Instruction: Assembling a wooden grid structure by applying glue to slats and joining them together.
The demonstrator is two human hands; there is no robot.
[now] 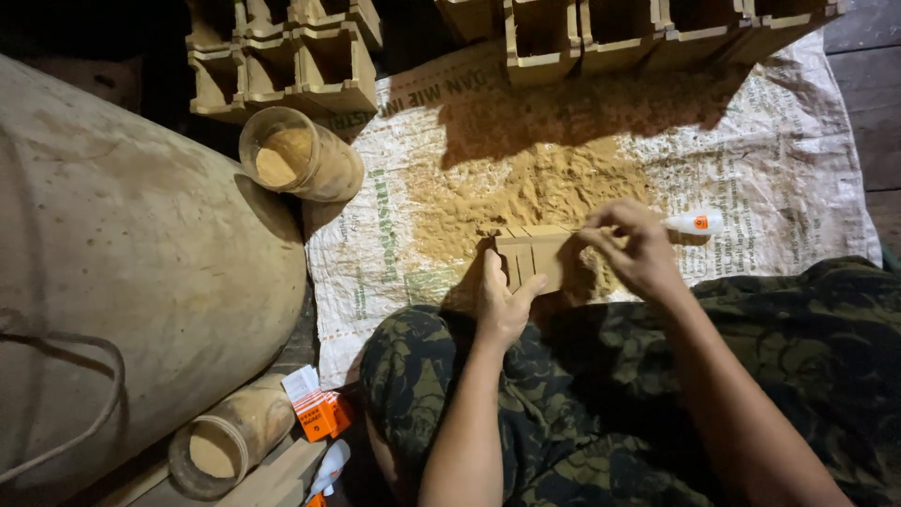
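My left hand (504,299) grips a small wooden box (537,253) by its near left side, holding it over a pile of sawdust (526,192). My right hand (635,246) rests at the box's right edge and holds a small white glue bottle (693,223) with an orange label, its body pointing right. The bottle's tip is hidden behind my fingers. My knees in dark patterned trousers frame the box from below.
A printed woven sack (770,160) lies spread under the sawdust. Rows of unfinished wooden boxes (282,56) stand along the top. A jar of sawdust (298,155) leans at the left beside a big rounded drum (131,263). A second jar (230,441) and an orange packet (319,413) lie bottom left.
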